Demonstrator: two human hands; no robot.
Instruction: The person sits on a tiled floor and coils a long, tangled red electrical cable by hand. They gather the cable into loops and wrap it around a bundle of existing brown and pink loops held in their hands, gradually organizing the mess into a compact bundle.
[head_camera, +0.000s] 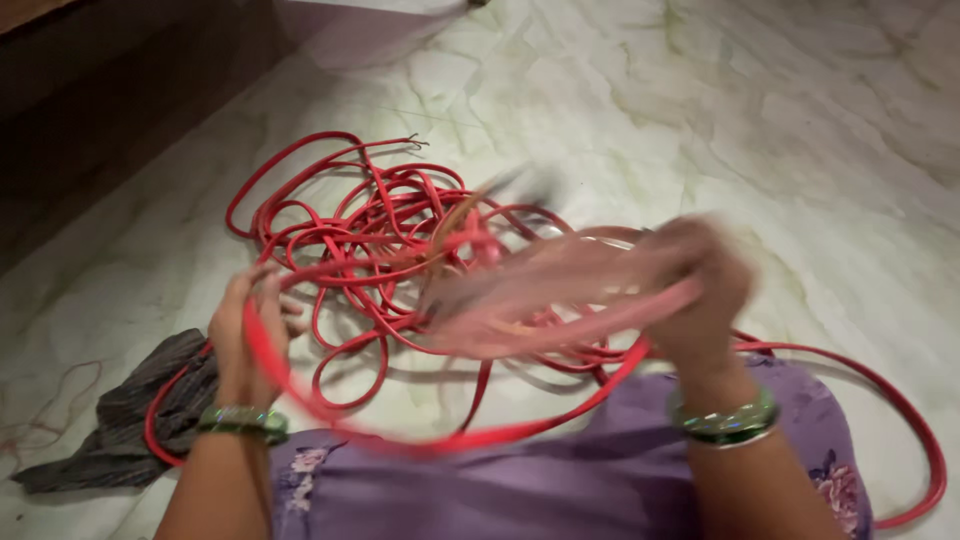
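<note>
The left hand (250, 335) is closed around a loop of red cable (400, 250), and the right hand (700, 290), blurred, grips several gathered loops of it. The rest of the cable lies tangled on the marble floor (800, 130) just beyond the hands. A dark cloth (130, 420) lies by the left wrist.

Pale marble floor (820, 130) with greenish veining; a crumpled dark grey striped cloth (120, 425) lying at lower left; dark wooden furniture (90, 90) along the upper left edge; purple floral garment (520, 490) across the lower foreground.
</note>
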